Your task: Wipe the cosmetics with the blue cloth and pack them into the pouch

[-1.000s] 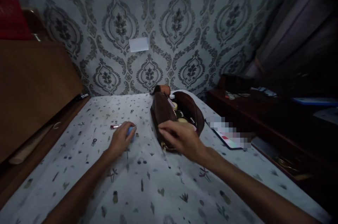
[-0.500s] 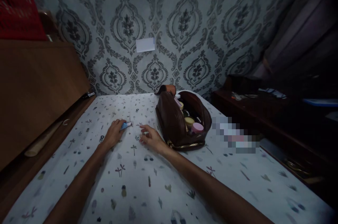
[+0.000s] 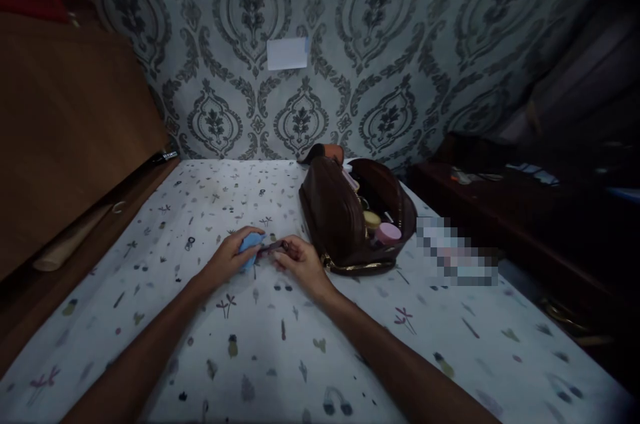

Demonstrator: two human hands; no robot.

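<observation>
My left hand (image 3: pixel 229 256) is closed on a light blue cloth (image 3: pixel 251 249), which looks soft and crumpled. In the fingers of my right hand (image 3: pixel 306 269) is a small, dark, slim item (image 3: pixel 273 248), too dim to name exactly. Its left end meets the blue cloth. Both hands are just above the patterned white sheet (image 3: pixel 260 351). Close by on the right, a brown leather toiletry bag (image 3: pixel 333 217) stands unzipped. Inside it are a pink-lidded jar (image 3: pixel 388 233), a yellow-lidded jar (image 3: pixel 371 220) and other small items partly hidden by its sides.
Behind the bag lies a brown and orange object (image 3: pixel 331 153). A pixelated item (image 3: pixel 457 252) lies to its right. A wooden cabinet (image 3: pixel 75 117) borders the left side, and a dark low shelf (image 3: pixel 450 187) the right. Patterned wallpaper (image 3: pixel 300 111) closes off the back.
My right hand now grips the small dark item, having been open with nothing in it. My left hand has come right, closer to it, and more of the blue cloth shows. The view has tilted down.
</observation>
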